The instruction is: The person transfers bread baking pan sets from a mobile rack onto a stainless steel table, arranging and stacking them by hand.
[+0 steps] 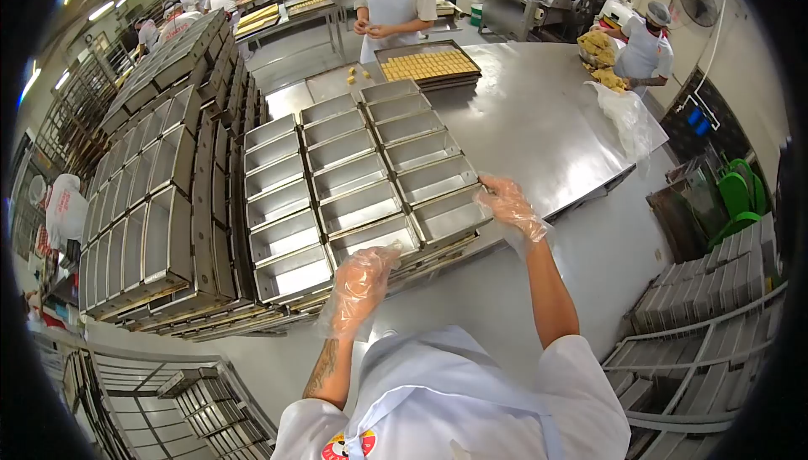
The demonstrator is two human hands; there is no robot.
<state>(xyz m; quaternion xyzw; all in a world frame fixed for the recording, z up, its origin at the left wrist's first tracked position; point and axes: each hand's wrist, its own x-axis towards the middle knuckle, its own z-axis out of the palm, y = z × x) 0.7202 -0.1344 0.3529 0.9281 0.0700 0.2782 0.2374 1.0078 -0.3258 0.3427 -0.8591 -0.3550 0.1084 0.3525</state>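
Note:
A set of joined metal loaf pans [362,206], in three columns, lies on top of similar sets in front of me. The pans look bare inside. My right hand [511,207], in a clear plastic glove, grips the set's near right corner with its fingers over the rim. My left hand [362,285], gloved too, is closed at the near edge, over the middle column's front pan. Something pale shows at its fingertips, too small to make out; the palm side is hidden.
Tall stacks of loaf pans [139,216] stand at left. On the steel table [539,115] lie a tray of yellow dough pieces [429,64] and a plastic sheet [621,119]. One co-worker [396,5] stands opposite; another [646,52] handles dough at right. Racks [699,367] flank me.

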